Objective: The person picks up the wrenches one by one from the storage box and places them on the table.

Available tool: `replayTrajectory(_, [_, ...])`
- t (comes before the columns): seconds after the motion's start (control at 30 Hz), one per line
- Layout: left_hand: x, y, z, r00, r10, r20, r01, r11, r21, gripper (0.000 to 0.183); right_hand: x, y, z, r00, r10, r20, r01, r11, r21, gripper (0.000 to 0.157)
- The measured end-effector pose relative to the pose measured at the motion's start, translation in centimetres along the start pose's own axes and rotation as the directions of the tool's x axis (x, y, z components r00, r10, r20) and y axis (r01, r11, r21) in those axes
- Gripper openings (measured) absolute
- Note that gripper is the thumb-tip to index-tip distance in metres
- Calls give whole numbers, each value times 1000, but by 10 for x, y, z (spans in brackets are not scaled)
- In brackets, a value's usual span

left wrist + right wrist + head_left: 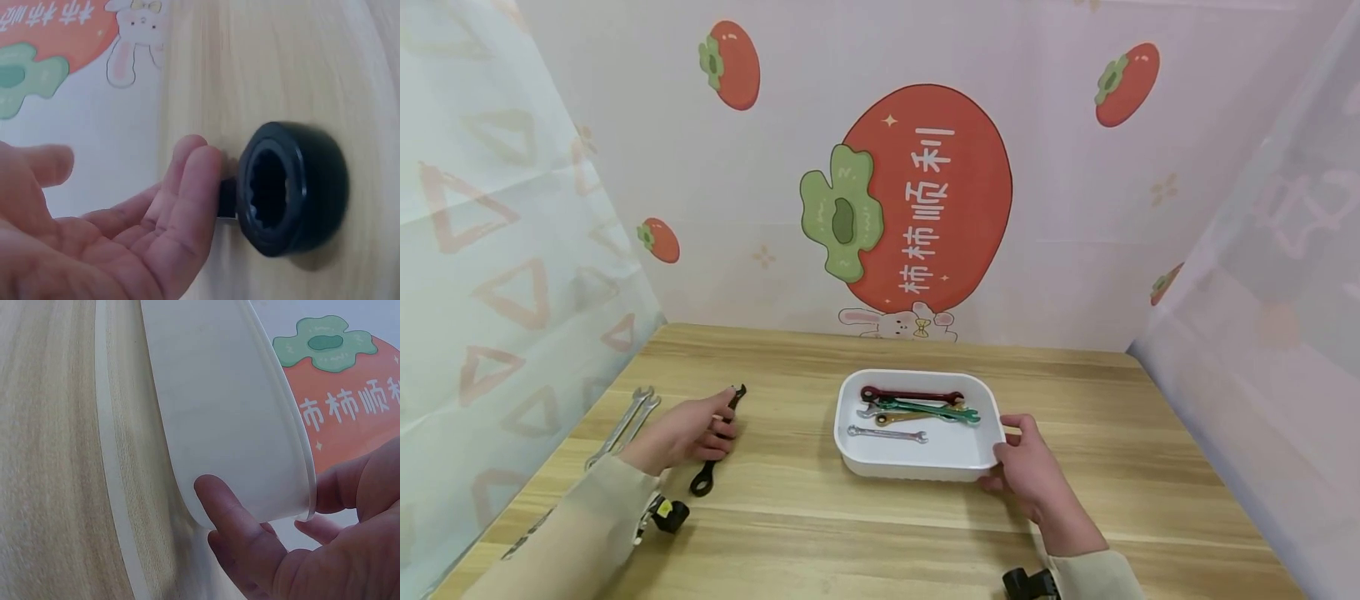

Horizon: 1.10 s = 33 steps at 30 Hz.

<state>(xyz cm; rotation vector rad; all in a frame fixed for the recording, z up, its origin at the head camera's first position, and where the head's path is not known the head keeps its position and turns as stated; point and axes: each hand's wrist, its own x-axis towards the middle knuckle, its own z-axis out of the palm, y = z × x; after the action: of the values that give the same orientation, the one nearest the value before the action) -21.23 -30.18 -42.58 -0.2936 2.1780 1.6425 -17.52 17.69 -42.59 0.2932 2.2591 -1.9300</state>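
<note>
At the left of the head view, my left hand (688, 432) reaches over a black ratchet wrench (703, 479) that lies on the table. In the left wrist view the fingers (194, 194) are by its shaft, close to the ring end, while the thumb stands well apart. My right hand (1026, 467) grips the right front corner of a white tray (917, 471), one finger (228, 509) along its outer wall and the thumb at the rim. Inside the tray lie a dark red wrench (913, 395), a green wrench (936, 409), a gold wrench (898, 417) and silver wrenches, one silver wrench (887, 434) apart in front.
Two silver wrenches (625, 425) lie side by side on the wooden table (790, 533), left of my left hand. A printed curtain (1045, 250) stands behind the table, with sheets at both sides.
</note>
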Motion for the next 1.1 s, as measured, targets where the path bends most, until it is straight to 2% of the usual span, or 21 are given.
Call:
replayTrajectory(0.13, [-5,-4,-12,999,0,-38,0,1000,-9,83,0,-1,1,1000,0,2,0,1000,-4,50])
replayTrajectory(0.3, [-10,-9,-34,997,-4,-72,5,1000,11,93,-1,-2,1,1000,2,1,-2,1000,-13,50])
replayTrajectory(0.5, [-15,-16,-59,997,-12,-80,17,998,57,100,-1,-2,1,1000,4,-1,-4,1000,-21,50])
replayTrajectory(0.67, [-18,-19,-75,997,-11,-81,18,997,81,103,0,0,0,1000,7,-8,-7,1000,-26,49])
replayTrajectory(0.9, [-18,-22,-88,996,-21,-89,32,992,123,106,1,2,0,1000,11,-19,-12,1000,-26,49])
replayTrajectory(1.1, [-20,-22,-90,995,-26,-98,40,990,136,104,2,2,0,1000,8,-10,-8,1000,-22,49])
